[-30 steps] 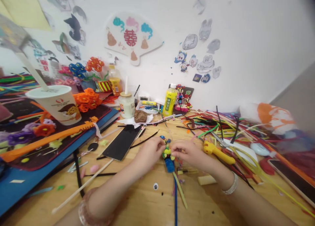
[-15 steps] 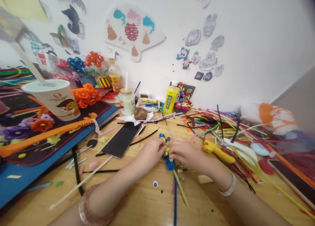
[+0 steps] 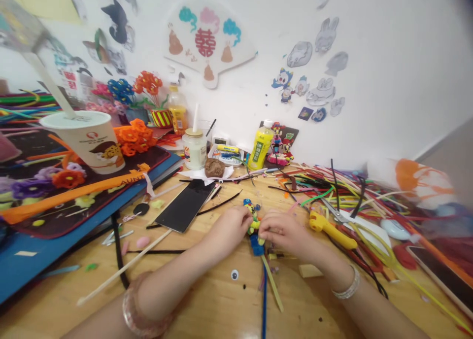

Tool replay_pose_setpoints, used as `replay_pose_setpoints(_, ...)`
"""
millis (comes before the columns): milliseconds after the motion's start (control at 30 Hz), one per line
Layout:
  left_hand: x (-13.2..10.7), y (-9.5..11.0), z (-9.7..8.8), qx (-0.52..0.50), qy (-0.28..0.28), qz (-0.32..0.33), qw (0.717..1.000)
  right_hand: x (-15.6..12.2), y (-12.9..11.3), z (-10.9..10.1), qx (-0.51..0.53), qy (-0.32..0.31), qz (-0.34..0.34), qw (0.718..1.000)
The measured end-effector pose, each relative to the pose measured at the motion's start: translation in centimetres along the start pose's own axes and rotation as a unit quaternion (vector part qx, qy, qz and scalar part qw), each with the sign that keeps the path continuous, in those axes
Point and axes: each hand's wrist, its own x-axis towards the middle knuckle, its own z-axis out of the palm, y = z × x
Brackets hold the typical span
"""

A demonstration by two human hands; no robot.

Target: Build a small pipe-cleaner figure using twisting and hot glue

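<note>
Between my hands is a small blue, yellow and green figure (image 3: 254, 238) that looks made of pipe cleaners. A blue pipe cleaner (image 3: 264, 299) and a pale yellow strip (image 3: 273, 286) run from its lower end toward me. My left hand (image 3: 233, 226) pinches the figure from the left, near its middle. From the right, my right hand (image 3: 283, 230) has thumb and fingers closed on its lower yellow part. The fingertips hide some of the figure. A googly eye (image 3: 234, 275) lies on the wooden table just below.
To the left are a dark phone (image 3: 185, 206), a wooden stick (image 3: 123, 267) and a paper cup (image 3: 86, 142) on a blue board. A yellow glue gun (image 3: 332, 230), yellow-handled scissors (image 3: 373, 243) and many pipe cleaners (image 3: 354, 186) lie right. A yellow bottle (image 3: 260, 146) stands behind.
The camera view has shifted slightly, so everything appears a little further right. Both hands stay at the figure, with only small finger movement.
</note>
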Motion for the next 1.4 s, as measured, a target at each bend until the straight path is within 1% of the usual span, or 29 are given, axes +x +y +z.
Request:
replay_pose_setpoints(67,0.0,0.0,0.0,-0.002,0.001,0.001,1.000,-0.1,0.0,0.1,-0.015,-0.006,0.003,1.000)
replay_pose_setpoints(133,0.0,0.0,0.0,-0.003,0.003,0.001,1.000,-0.2,0.1,0.5,-0.046,0.003,-0.002,0.999)
replay_pose_setpoints(267,-0.1,0.2,0.0,-0.002,0.013,0.000,1.000,-0.3,0.2,1.5,-0.094,0.052,-0.031,0.994)
replay_pose_setpoints(333,-0.1,0.3,0.0,-0.004,0.019,0.006,1.000,-0.3,0.2,1.8,-0.111,0.067,-0.050,0.990)
replay_pose_setpoints(433,-0.3,0.3,0.1,0.010,0.045,0.047,0.998,-0.2,0.1,1.4,-0.118,0.057,-0.067,0.989)
replay_pose_setpoints(500,-0.3,0.1,0.3,0.035,0.059,0.081,0.994,-0.2,0.2,1.0,-0.117,0.039,-0.063,0.990)
replay_pose_setpoints(567,-0.3,-0.1,0.4,0.048,0.050,0.101,0.992,-0.1,0.3,0.6,-0.121,0.026,-0.061,0.990)
replay_pose_setpoints(633,-0.2,-0.2,0.5,0.042,0.034,0.104,0.993,0.0,0.4,0.4,-0.131,0.022,-0.074,0.988)
replay_pose_setpoints(800,-0.2,0.0,0.4,0.021,0.022,0.093,0.995,0.0,0.6,1.1,-0.156,0.044,-0.105,0.981)
replay_pose_setpoints(1033,-0.4,0.2,0.4,0.028,0.010,0.070,0.997,-0.4,0.9,2.2,-0.165,0.079,-0.096,0.978)
replay_pose_setpoints(1133,-0.7,0.2,0.2,0.019,-0.011,0.070,0.997,-0.6,0.8,2.2,-0.188,0.075,-0.098,0.974)
replay_pose_setpoints(1233,-1.0,0.2,0.0,0.002,-0.039,0.055,0.998,-0.7,0.7,2.2,-0.209,0.061,-0.088,0.972)
replay_pose_setpoints(1300,-1.2,0.3,0.0,-0.004,-0.041,0.047,0.998,-0.8,0.6,2.2,-0.225,0.053,-0.083,0.969)
replay_pose_setpoints(1400,-1.3,0.3,0.2,-0.008,-0.034,0.054,0.998,-1.0,0.6,2.4,-0.234,0.078,-0.071,0.966)
